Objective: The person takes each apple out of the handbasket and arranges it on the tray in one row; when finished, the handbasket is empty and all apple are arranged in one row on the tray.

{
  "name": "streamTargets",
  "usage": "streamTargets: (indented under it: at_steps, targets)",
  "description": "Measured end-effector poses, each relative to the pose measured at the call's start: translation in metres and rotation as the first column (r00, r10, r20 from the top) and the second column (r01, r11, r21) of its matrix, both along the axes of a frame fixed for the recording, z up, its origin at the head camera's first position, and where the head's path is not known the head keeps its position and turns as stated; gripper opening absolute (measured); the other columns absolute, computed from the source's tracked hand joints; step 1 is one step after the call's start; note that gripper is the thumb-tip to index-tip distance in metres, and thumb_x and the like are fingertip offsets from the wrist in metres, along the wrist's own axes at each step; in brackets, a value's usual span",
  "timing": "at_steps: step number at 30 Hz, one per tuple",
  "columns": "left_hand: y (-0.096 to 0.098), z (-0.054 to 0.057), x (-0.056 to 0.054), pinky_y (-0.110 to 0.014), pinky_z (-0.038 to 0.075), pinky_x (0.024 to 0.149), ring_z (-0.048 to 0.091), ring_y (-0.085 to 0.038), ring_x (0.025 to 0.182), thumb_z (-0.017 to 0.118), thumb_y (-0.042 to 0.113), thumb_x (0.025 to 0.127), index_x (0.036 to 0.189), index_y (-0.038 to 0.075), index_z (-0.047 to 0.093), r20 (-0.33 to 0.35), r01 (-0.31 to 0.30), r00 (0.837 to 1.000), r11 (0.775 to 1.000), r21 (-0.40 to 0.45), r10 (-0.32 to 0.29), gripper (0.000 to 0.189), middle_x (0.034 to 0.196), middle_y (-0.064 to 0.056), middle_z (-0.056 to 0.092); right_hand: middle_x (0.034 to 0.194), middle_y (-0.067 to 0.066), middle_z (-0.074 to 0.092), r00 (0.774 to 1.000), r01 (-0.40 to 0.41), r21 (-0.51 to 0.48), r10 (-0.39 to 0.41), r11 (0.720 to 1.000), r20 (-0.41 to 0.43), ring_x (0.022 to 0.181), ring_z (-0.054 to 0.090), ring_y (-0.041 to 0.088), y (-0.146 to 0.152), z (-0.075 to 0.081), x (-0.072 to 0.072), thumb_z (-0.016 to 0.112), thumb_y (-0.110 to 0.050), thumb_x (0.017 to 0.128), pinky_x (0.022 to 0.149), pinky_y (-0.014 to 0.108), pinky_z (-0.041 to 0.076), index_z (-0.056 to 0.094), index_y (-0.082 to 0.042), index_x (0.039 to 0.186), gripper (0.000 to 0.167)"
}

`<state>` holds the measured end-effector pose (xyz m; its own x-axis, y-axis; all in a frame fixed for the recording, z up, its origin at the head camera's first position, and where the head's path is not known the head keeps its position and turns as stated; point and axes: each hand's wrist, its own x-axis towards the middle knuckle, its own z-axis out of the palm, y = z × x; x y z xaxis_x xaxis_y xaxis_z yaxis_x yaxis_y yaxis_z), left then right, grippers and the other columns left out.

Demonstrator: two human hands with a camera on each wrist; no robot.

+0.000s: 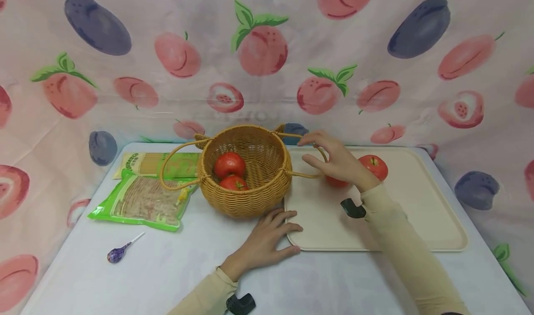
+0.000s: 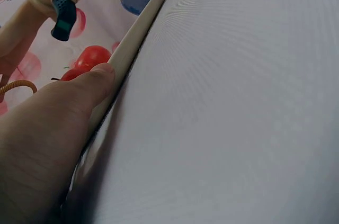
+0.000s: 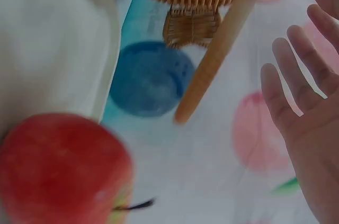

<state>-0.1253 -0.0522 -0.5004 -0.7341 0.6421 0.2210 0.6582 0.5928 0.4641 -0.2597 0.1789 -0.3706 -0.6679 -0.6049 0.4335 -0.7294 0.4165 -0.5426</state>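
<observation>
A purple-wrapped lollipop with a white stick [image 1: 116,254], a green-edged clear bag of brownish slices [image 1: 146,201] and a flat green-and-yellow packet [image 1: 146,163] lie at your left on the white-covered desk [image 1: 175,259]. Next stands the tan woven wicker basket [image 1: 238,204], with two round red apples [image 1: 229,164] inside. Your left hand [image 1: 267,243], fingers extended, rests at the cream rectangular tray [image 1: 400,222], gripping nothing. Your right hand [image 1: 335,159] is spread and empty near the basket's right handle [image 1: 306,175]; two more red apples [image 1: 377,166] sit on the tray. You seem midway through handling apples and basket; the next move probably calls for curling your right fingers round the handle or an apple.
</observation>
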Motion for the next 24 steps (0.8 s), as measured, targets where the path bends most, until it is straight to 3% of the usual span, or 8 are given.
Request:
streamTargets:
  at_steps: [8, 18, 24]
  targets:
    - [0.001, 0.000, -0.001, -0.053, 0.033, 0.108, 0.031, -0.027, 0.138, 0.053, 0.056, 0.089, 0.126, 0.035, 0.053, -0.012, 0.004, 1.000, 1.000, 0.000, -0.005, 0.043, 0.147, 0.003, 0.038, 0.118, 0.001, 0.057, 0.988, -0.151, 0.121, 0.153, 0.981, -0.009, 0.113, 0.053, 0.016, -0.034, 0.014, -0.006, 0.067, -0.017, 0.088, 0.095, 0.037, 0.047, 0.060, -0.010, 0.115, 0.029]
    - [-0.001, -0.004, 0.000, -0.053, 0.034, 0.108, 0.031, -0.026, 0.138, 0.049, 0.059, 0.089, 0.127, 0.037, 0.052, -0.020, -0.001, 1.000, 1.000, -0.013, 0.001, 0.044, 0.147, 0.004, 0.038, 0.123, -0.003, 0.054, 0.982, -0.176, 0.297, 0.187, 0.938, -0.009, 0.113, 0.053, 0.014, -0.066, 0.023, -0.008, 0.060, -0.027, 0.092, 0.092, 0.035, 0.047, 0.059, -0.019, 0.115, 0.024]
    - [-0.001, -0.004, -0.002, -0.052, 0.034, 0.108, 0.032, -0.025, 0.138, 0.049, 0.059, 0.090, 0.127, 0.036, 0.053, -0.027, -0.001, 1.000, 1.000, -0.018, 0.000, 0.043, 0.147, 0.004, 0.038, 0.121, -0.005, 0.053, 0.974, -0.224, 0.339, 0.218, 0.914, 0.056, 0.114, 0.051, 0.012, -0.081, 0.021, -0.009, 0.059, -0.026, 0.093, 0.093, 0.032, 0.047, 0.059, -0.023, 0.116, 0.023]
